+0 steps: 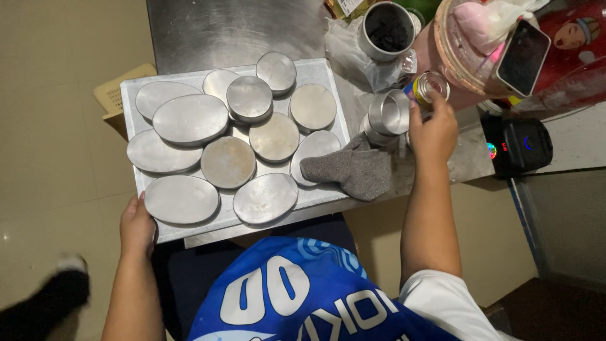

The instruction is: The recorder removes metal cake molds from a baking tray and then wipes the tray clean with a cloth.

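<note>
My left hand [137,226] grips the near left corner of a metal baking tray [328,79] that lies on a steel table. Several upturned round and oval metal tins [189,119] cover the tray. My right hand [432,129] reaches to the right of the tray and closes around a small can with a yellow and blue label [421,88]. A shiny metal cup [388,112] stands just left of that hand. A grey cloth [353,169] lies over the tray's right edge.
A steel table [233,28] holds a metal pot with dark contents [385,28], crumpled clear plastic [360,60], a pink plastic jar [470,38] and a phone [521,57]. A black speaker [517,144] sits at the right. A dark animal [44,303] is on the floor at the left.
</note>
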